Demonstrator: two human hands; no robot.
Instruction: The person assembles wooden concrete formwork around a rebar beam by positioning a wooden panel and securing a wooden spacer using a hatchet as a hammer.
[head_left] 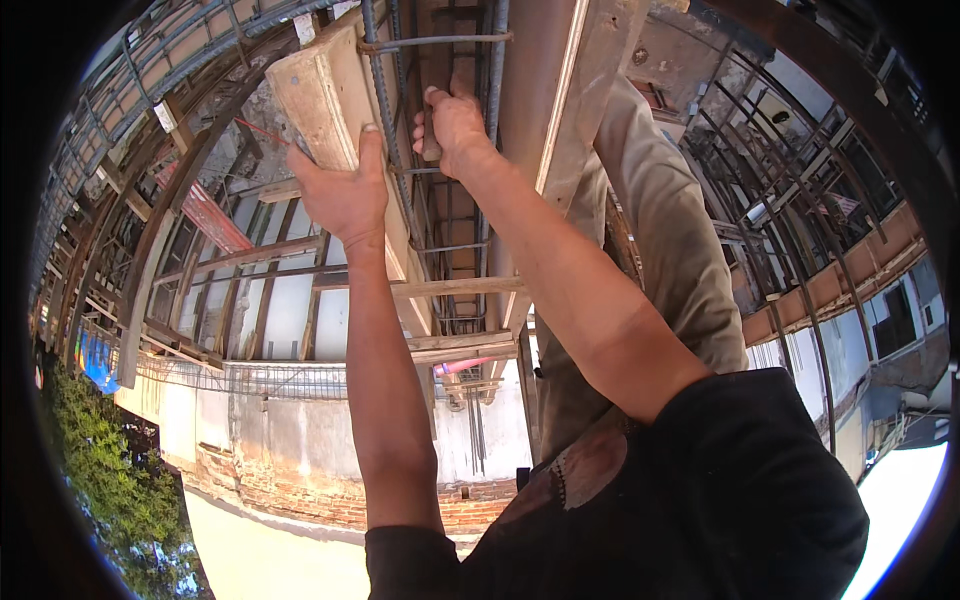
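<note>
My left hand (348,202) grips the edge of a wooden formwork board (318,98), with its thumb along the inner face and the fingers toward the outer side. My right hand (464,130) reaches into the narrow trough between this board and the opposite formwork panel (537,85). Its fingers are closed around a short brown piece (432,143) that looks like wood; its full shape is hidden by the hand. Steel rebar (497,60) runs lengthwise in the trough, tied across by stirrups (435,42), close beside both hands.
Wooden crosspieces (455,287) span under the trough. My trousered leg (665,200) is right of the panel. More rebar cage (205,60) and timbers lie at the left, over a drop to lower walls. Thin poles (790,230) stand at the right; a tree (120,485) is lower left.
</note>
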